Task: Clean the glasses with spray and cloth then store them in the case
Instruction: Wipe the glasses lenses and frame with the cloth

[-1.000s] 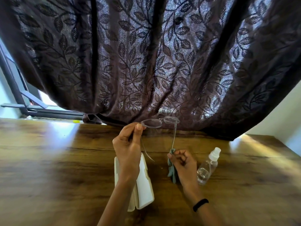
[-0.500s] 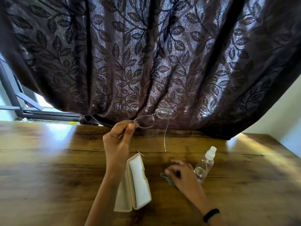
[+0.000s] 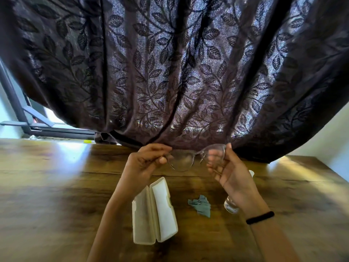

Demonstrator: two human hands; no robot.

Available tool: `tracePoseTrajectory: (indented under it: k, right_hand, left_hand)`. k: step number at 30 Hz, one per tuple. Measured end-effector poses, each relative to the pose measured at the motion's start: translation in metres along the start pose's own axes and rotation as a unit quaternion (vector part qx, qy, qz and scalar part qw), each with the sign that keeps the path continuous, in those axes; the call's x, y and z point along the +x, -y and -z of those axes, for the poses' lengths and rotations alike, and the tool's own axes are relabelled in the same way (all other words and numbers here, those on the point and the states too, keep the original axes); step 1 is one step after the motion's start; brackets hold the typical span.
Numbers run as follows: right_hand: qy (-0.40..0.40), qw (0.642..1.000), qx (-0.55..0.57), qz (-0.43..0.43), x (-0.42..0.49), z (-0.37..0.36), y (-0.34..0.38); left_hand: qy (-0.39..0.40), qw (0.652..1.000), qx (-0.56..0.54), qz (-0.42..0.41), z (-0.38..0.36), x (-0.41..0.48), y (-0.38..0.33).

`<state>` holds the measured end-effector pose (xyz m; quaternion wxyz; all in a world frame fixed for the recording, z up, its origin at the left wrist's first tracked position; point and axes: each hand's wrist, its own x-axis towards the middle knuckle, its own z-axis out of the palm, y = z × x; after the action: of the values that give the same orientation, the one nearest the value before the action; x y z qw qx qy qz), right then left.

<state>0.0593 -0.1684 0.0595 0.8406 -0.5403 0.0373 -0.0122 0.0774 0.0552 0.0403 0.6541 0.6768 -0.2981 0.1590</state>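
Glasses held up in both hands, cloth lying loose, case open.
Left hand pinches one end of the clear glasses and right hand curls round the other lens. Each grip is narrow, with the frame held above the tabletop. Open case at 6 o'clock of them, crumpled cloth at 5, spray bottle half hidden behind the right wrist. Probably a lens check before storing. Next move: fold the arms, then lower the frame into the case.

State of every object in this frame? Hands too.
glasses: above the table, held at both ends
left hand: pinches one end
right hand: grips the other lens rim
case: open, empty, on table
cloth: crumpled on table, untouched
spray bottle: standing, partly hidden behind right wrist
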Motion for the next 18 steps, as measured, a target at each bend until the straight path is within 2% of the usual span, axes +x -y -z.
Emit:
tracePoseTrajectory:
  k: [8, 12, 14, 18]
  right_hand:
    - [-0.06, 0.997, -0.05, 0.019, -0.002, 0.003, -0.005]
    - [-0.057, 0.983, -0.16, 0.063, -0.007, 0.006, -0.009]
    - [-0.057, 0.979, -0.178, 0.077, -0.01, 0.006, -0.011]
    - [-0.067, 0.975, -0.198, 0.08, -0.015, 0.006, -0.018]
  left_hand:
    - [0.064, 0.979, 0.189, 0.027, 0.011, -0.002, 0.003]
    - [0.041, 0.976, 0.205, 0.058, 0.016, -0.005, 0.002]
    - [0.027, 0.977, 0.201, 0.068, 0.019, -0.006, 0.003]
    - [-0.011, 0.988, 0.097, 0.121, 0.02, -0.006, 0.007]
